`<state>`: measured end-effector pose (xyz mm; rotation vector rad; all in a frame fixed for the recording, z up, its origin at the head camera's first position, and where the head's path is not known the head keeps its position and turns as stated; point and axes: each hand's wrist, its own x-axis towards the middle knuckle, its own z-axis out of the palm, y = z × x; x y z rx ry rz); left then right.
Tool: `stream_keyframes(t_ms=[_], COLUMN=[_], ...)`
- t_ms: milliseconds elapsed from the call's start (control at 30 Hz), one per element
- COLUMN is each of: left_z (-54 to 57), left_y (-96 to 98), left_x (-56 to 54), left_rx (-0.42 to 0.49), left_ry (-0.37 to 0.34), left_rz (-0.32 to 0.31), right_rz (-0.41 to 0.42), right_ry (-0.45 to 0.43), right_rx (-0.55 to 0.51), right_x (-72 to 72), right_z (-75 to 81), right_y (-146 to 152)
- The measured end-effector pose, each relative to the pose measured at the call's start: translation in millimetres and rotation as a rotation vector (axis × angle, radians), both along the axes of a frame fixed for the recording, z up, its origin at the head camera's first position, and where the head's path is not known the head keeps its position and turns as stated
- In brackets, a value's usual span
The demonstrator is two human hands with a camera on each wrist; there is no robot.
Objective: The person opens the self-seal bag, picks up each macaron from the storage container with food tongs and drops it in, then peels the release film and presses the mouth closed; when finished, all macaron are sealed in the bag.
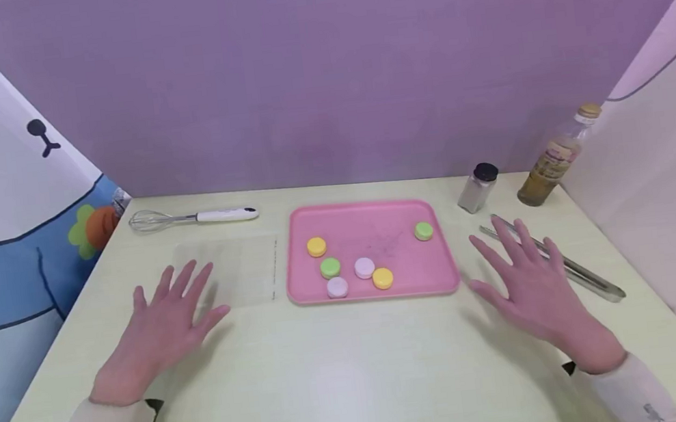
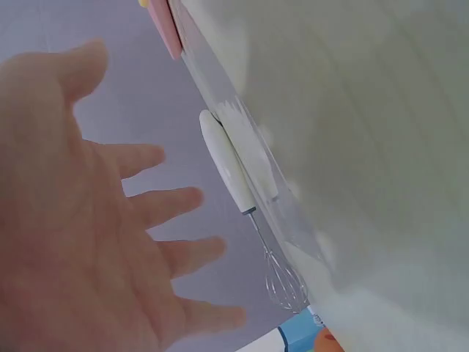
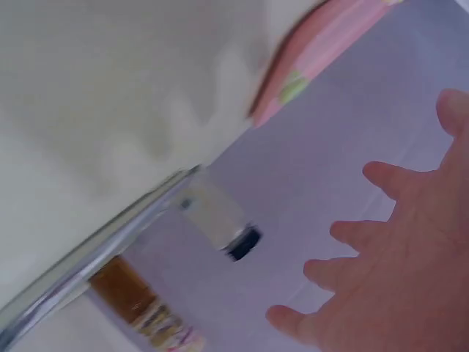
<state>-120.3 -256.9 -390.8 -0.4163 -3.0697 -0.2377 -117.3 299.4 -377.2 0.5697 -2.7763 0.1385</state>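
My left hand [image 1: 167, 322] is spread over the table, its fingertips near a clear plastic sheet [image 1: 233, 273] lying flat. My right hand [image 1: 534, 286] is spread too, over the near side of a pair of metal tongs [image 1: 582, 274]. Both hands hold nothing. Between them lies a pink tray [image 1: 394, 215] with yellow macarons [image 1: 383, 278], green macarons [image 1: 423, 231] and lilac macarons [image 1: 364, 268] on it. In the left wrist view a whisk [image 2: 227, 161] with a white handle shows beyond the fingers.
At the back right stand a small jar [image 1: 478, 187] with a black lid and a corked bottle [image 1: 555, 160] of brown liquid. Purple cloth [image 1: 324, 82] walls off the table's back edge. Printed cloths [image 1: 15, 203] hang at both sides.
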Motion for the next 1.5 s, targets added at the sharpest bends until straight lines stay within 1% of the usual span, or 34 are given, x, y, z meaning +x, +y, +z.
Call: stream_keyframes(t_ms=[167, 367, 500, 633, 733, 867, 1000, 1100, 1200, 1333, 1433, 1500], left_z=[1.6, 4.2, 6.2, 5.8, 6.3, 6.6, 4.1, 3.3, 2.6, 0.8, -0.5, -1.1], left_y=[1.7, 5.4, 6.5, 7.5, 8.5, 10.1, 11.2, 10.7, 10.8, 13.3, 16.0, 17.3], left_x=[-6.3, -16.5, -22.8, -30.3, -34.8, -41.6, -51.0, -55.9, -59.9, -64.5, -68.1, -70.4], left_rx=[-0.018, -0.037, -0.035, -0.037, -0.021, 0.008, 0.029, 0.046, 0.069, 0.097, 0.113, 0.113], left_ry=[-0.038, -0.039, -0.019, 0.007, 0.003, 0.005, 0.008, -0.006, -0.017, -0.067, -0.115, -0.133], left_rz=[-0.011, -0.055, -0.084, -0.129, -0.154, -0.187, -0.217, -0.218, -0.219, -0.204, -0.184, -0.176], right_rz=[0.074, 0.143, 0.198, 0.267, 0.313, 0.351, 0.389, 0.409, 0.419, 0.431, 0.431, 0.425], right_ry=[0.037, 0.063, 0.075, 0.102, 0.114, 0.07, -0.005, -0.035, -0.034, -0.01, 0.002, -0.001], right_rx=[0.005, 0.008, 0.003, 0.013, 0.023, 0.036, 0.045, 0.07, 0.102, 0.131, 0.164, 0.198], right_x=[-4.1, -12.8, -21.2, -30.7, -36.1, -40.6, -44.1, -48.3, -53.9, -62.7, -68.4, -71.5], right_z=[8.2, 17.6, 18.2, 15.3, 12.3, 8.4, 5.8, 4.7, 3.7, 0.1, -3.0, -5.2], right_y=[-20.0, -50.9, -74.4, -99.0, -119.2, -149.0, -180.2, -202.7, -222.2, -244.4, -260.0, -270.1])
